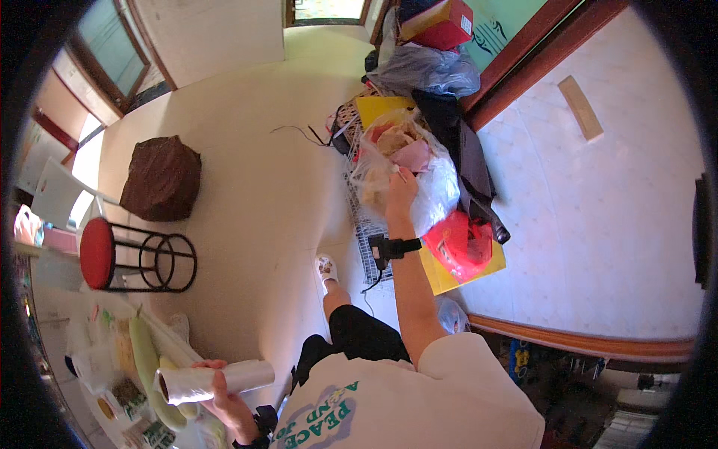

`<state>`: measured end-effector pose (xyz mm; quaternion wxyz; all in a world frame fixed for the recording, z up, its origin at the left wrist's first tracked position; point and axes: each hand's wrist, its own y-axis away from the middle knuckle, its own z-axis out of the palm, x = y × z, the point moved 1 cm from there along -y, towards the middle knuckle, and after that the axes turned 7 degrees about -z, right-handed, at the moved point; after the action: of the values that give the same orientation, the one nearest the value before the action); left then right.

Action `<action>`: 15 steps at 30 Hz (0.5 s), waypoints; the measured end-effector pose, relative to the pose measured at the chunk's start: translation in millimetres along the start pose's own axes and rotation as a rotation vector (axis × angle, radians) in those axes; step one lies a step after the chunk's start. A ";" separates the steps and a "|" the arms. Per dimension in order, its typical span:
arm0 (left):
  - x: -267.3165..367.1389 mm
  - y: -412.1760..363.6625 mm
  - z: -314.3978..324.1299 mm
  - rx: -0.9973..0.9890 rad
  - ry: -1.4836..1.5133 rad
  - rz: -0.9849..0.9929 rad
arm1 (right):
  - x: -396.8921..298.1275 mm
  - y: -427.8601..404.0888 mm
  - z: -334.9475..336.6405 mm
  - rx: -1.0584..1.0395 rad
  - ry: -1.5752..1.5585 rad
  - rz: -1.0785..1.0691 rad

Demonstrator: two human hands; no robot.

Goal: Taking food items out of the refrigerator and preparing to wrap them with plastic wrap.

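Note:
My left hand (225,401) is wrapped around a roll of clear plastic film or bags (247,377), its hollow core facing left. At upper centre, my right hand (403,188) is at the side of a clear plastic bag (443,185) with crumpled paper-like items in it; the fingers pinch something small and whitish, perhaps the bag's edge. That bag rests on a wire rack (359,224) with yellow boards. Just below it lies a red plastic bag (460,247). Both wrists wear black straps.
A stool with a red seat (96,254) and a brown covered bundle (162,178) are at left. Long green gourds (145,359) and packages lie on a cluttered surface at lower left. Black items (477,163) and a red box (443,25) flank the rack near the wall.

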<state>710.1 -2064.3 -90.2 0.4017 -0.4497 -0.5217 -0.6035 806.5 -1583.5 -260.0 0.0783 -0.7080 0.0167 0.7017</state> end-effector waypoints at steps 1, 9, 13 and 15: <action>1.4 -12.2 26.4 -0.020 -0.010 -0.016 | 4.7 -20.8 3.5 -0.024 0.228 -0.137; 39.2 -67.0 169.1 -0.143 -0.153 -0.063 | 94.6 -98.9 -39.4 0.047 0.311 -0.105; 36.9 -94.8 202.9 -0.147 -0.111 -0.163 | 78.4 -109.7 -80.4 0.339 0.917 -0.044; 38.2 -102.8 219.6 -0.220 -0.142 -0.166 | 83.1 -123.0 -107.0 0.331 1.026 0.067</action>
<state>628.7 -1833.5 -69.8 0.2608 -0.4881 -0.5148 -0.6547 930.2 -1469.3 -331.7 0.1481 -0.9371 0.1858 0.2558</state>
